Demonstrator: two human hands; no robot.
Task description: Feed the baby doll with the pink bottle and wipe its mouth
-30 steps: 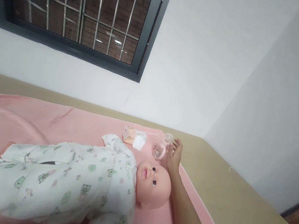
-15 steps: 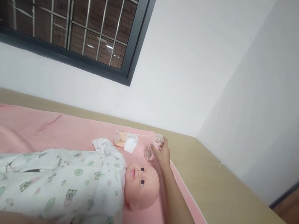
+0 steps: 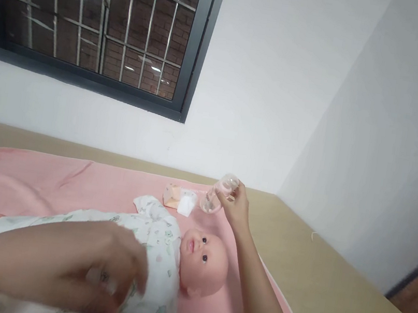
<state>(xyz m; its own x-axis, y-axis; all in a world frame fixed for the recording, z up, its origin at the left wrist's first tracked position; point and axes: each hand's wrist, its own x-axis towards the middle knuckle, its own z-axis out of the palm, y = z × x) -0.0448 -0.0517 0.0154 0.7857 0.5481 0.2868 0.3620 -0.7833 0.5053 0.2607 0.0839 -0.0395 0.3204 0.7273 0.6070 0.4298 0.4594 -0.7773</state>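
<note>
My right hand is closed around a clear baby bottle with a domed cap, tilted and held above the far edge of the pink mat. Below it lies a baby doll on its back, head toward the right, dressed in a white outfit with a green and pink print. My left hand hovers over the doll's torso, its fingers curled downward and apart, smeared by motion. Nothing shows between them. Beyond the doll's sleeve sits a small tissue pack with a white part.
A pink mat covers much of the wooden surface. White walls meet in a corner behind it. A dark-framed window with metal bars is at the upper left.
My left hand has come in from the lower left over the doll's torso. My right hand has lifted the bottle slightly and tilted it. The view has shifted a little.
</note>
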